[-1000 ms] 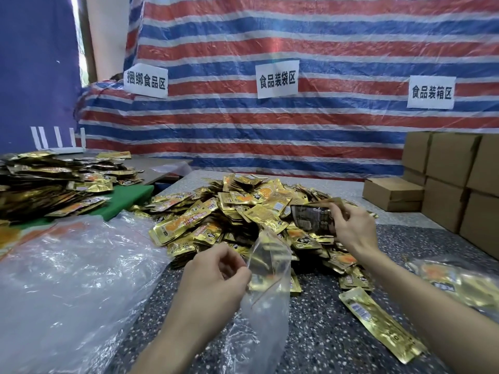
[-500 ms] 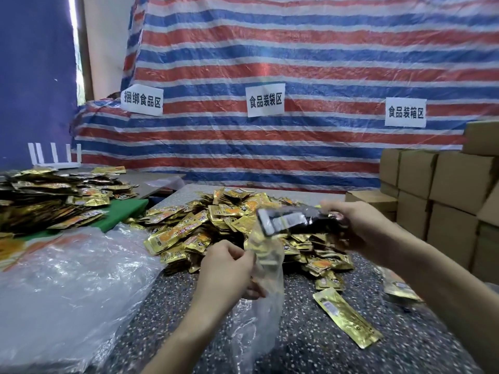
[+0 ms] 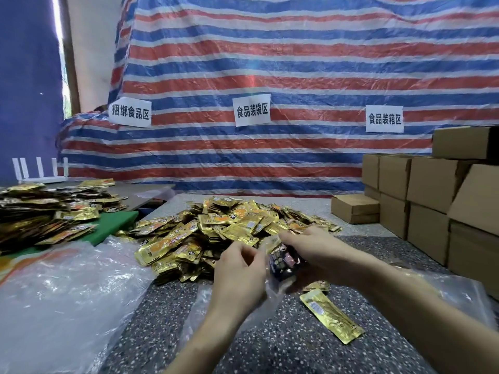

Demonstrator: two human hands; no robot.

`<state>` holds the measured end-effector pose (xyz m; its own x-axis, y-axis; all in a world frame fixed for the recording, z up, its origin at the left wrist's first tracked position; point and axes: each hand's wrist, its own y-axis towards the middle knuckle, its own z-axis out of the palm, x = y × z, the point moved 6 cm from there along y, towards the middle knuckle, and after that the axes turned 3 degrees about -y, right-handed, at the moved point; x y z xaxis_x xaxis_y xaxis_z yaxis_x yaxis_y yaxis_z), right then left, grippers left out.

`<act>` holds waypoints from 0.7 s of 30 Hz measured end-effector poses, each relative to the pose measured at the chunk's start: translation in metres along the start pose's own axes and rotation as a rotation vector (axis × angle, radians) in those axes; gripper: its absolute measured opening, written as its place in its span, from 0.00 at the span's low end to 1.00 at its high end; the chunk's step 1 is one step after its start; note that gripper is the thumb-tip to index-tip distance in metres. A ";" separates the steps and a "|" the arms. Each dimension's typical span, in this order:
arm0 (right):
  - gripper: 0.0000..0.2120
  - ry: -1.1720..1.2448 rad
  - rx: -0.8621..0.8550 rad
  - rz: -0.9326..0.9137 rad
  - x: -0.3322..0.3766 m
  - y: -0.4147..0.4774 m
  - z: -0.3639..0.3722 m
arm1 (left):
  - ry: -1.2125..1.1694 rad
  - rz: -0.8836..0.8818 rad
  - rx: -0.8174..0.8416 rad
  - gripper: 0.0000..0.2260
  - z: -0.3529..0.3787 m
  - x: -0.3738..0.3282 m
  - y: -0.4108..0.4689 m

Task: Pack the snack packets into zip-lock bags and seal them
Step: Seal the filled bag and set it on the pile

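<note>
My left hand (image 3: pixel 239 276) pinches the mouth of a clear zip-lock bag (image 3: pixel 267 295), which hangs down toward the speckled tabletop (image 3: pixel 167 319). My right hand (image 3: pixel 310 245) grips a small stack of dark snack packets (image 3: pixel 282 261) and holds it in the bag's opening, right beside my left fingers. Behind both hands lies a big heap of gold snack packets (image 3: pixel 221 228). One long gold packet (image 3: pixel 330 315) lies alone on the table under my right forearm.
A sheet of clear plastic (image 3: pixel 59 303) covers the near left. A second pile of gold packets (image 3: pixel 40 211) sits on a green board at far left. Stacked cardboard boxes (image 3: pixel 432 198) stand at right. More clear bags (image 3: pixel 459 292) lie beyond my right arm. A striped tarp hangs behind.
My right hand has come down and toward my left hand, carrying the dark packets from above the heap into the bag's mouth. The view has tilted upward.
</note>
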<state>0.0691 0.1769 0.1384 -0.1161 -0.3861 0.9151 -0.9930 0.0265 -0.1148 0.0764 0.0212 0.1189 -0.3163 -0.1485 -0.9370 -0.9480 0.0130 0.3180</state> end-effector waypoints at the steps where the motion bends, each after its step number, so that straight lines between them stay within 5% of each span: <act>1: 0.22 -0.009 -0.033 -0.025 0.001 0.001 0.000 | -0.022 -0.004 -0.001 0.10 0.000 0.000 0.000; 7: 0.17 -0.090 -0.181 -0.195 0.017 -0.001 -0.017 | -0.148 -0.009 -0.019 0.06 -0.018 0.000 0.006; 16: 0.10 0.047 -0.120 -0.375 0.020 0.008 0.002 | -0.275 0.032 -0.098 0.05 -0.042 0.012 0.015; 21: 0.05 -0.019 -0.327 -0.461 0.005 0.039 -0.004 | -0.388 0.064 -0.167 0.03 -0.058 0.022 0.018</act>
<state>0.0301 0.1798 0.1404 0.3288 -0.4418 0.8347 -0.8956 0.1345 0.4240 0.0546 -0.0395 0.1124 -0.3940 0.2314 -0.8895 -0.9175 -0.1553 0.3661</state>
